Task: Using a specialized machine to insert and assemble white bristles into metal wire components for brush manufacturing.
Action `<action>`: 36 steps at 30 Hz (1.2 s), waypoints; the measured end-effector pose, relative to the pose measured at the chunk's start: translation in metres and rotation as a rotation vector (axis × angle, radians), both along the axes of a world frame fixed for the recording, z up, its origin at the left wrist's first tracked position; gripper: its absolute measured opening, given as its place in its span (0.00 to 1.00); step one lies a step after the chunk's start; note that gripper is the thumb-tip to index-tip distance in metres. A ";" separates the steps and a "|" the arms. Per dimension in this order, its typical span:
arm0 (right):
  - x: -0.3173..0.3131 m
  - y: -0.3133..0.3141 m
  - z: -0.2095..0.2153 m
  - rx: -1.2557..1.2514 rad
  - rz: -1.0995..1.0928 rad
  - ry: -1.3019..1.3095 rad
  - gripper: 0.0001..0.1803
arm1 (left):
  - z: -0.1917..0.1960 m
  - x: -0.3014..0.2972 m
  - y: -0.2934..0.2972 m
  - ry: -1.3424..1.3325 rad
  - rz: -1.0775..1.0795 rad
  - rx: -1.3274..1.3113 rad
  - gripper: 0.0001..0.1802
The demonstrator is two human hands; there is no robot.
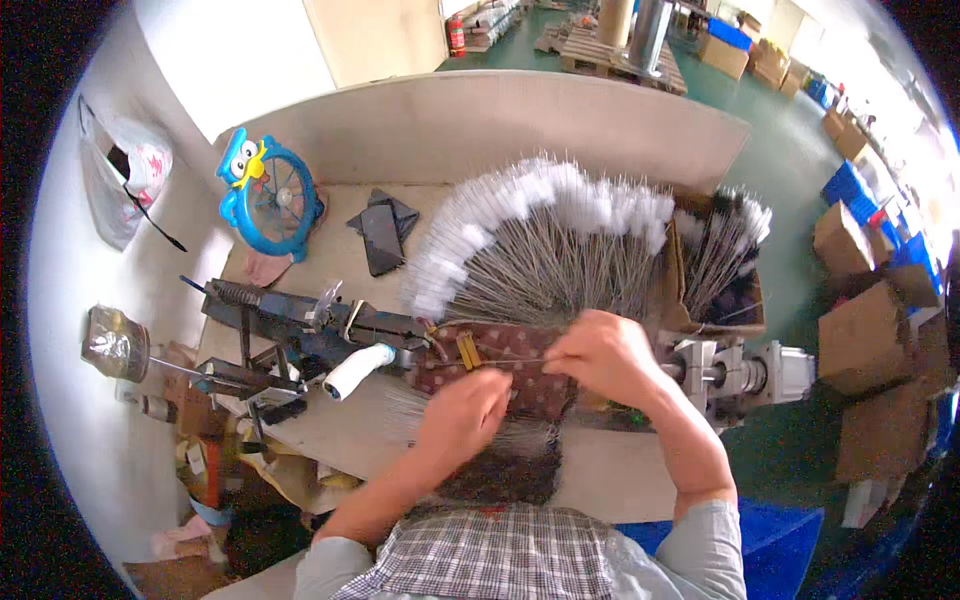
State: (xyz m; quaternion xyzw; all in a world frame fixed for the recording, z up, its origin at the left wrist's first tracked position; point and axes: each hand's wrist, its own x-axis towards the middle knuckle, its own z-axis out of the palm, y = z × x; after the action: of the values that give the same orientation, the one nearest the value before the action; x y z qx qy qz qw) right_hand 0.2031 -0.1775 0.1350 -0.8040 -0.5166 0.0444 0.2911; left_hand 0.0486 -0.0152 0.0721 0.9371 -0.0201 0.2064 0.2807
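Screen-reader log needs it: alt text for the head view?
Both hands meet over a red patterned pad on a workbench jig: left hand flat, right hand pinching a thin wire. Behind fans a spread of white-tipped wire brushes; a blue owl-shaped fan stands far left.

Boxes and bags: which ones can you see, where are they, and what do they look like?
Plastic bag: hangs on the left wall, see-through white, red print.
Open brown box: bench's right end, full of wire brushes.
Cardboard boxes: stacked on the green floor at right, plain brown.
Blue crates: far right, rectangular.
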 end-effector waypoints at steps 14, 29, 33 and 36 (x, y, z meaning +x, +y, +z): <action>-0.040 0.127 -0.041 0.176 0.041 -0.110 0.04 | -0.021 -0.060 0.074 0.138 0.422 -1.723 0.25; -0.047 0.083 -0.023 0.364 -0.001 -0.184 0.05 | -0.028 -0.021 0.051 0.214 0.348 -1.096 0.15; -0.055 0.049 -0.058 0.051 0.115 0.040 0.07 | -0.048 -0.013 0.030 0.018 0.153 -1.703 0.05; -0.060 0.064 -0.084 -0.016 -0.038 0.100 0.13 | -0.044 -0.012 0.039 0.271 0.388 -1.031 0.08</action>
State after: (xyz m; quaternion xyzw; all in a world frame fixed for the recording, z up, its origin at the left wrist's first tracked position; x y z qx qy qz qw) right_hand 0.1428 -0.1140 0.0511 -0.8128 -0.4856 0.0832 0.3108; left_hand 0.0371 0.0238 0.0283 0.6834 0.2921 0.1150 0.6591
